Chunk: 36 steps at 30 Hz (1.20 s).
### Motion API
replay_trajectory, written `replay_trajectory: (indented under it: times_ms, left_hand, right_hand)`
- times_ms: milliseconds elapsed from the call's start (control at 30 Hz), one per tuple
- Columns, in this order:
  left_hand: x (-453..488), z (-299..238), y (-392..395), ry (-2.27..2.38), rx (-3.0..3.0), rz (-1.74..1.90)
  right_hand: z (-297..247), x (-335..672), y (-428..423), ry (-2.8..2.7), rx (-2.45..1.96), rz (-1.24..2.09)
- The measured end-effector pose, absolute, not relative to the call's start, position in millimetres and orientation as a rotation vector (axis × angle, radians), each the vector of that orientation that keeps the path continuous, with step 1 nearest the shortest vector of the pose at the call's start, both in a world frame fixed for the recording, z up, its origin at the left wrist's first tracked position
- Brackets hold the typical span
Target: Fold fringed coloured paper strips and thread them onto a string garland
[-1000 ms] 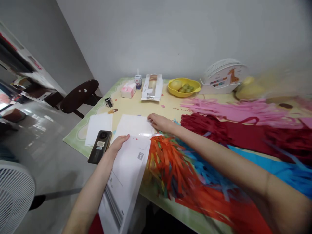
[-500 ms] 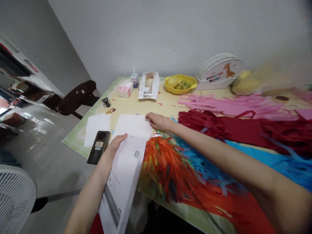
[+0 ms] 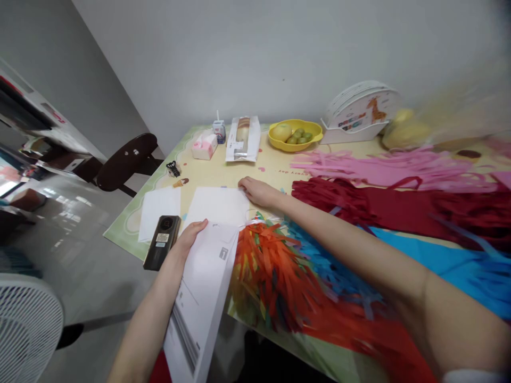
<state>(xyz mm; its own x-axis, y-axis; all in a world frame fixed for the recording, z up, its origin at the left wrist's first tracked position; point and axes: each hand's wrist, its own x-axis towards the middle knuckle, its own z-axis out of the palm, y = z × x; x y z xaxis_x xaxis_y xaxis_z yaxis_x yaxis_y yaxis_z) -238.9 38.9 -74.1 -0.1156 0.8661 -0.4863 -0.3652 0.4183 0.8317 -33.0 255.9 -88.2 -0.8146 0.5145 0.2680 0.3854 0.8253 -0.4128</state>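
Observation:
My left hand grips the upper edge of a white printed sheet that hangs over the table's near edge. My right hand reaches across the table, fingers curled, and presses on the right edge of another white sheet lying flat. Whether those fingers pinch the sheet is unclear. Just below my right arm lies a bundle of orange fringed paper strips, with blue fringe beside it.
A dark phone and a third white sheet lie left of my left hand. Dark red and pink fringe cover the right. At the back stand a yellow fruit bowl, bagged bread, a tissue pack. A chair and fan stand left.
My right hand has slid slightly up along the flat sheet's right edge. My left hand keeps its hold on the printed sheet. The view has shifted a little.

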Motion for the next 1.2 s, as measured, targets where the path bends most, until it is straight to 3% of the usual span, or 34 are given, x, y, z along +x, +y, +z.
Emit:
replay_trajectory:
  times_ms: [533,1200]
  left_hand:
    - [-239,-72,38,1.307,0.521,1.118]
    - [-234,-66,40,1.314,0.56,1.083]
  right_hand:
    - [-80,-41,264,-2.724,-0.689,0.499]
    - [-74,-68,260,-2.689,-1.267,0.712]
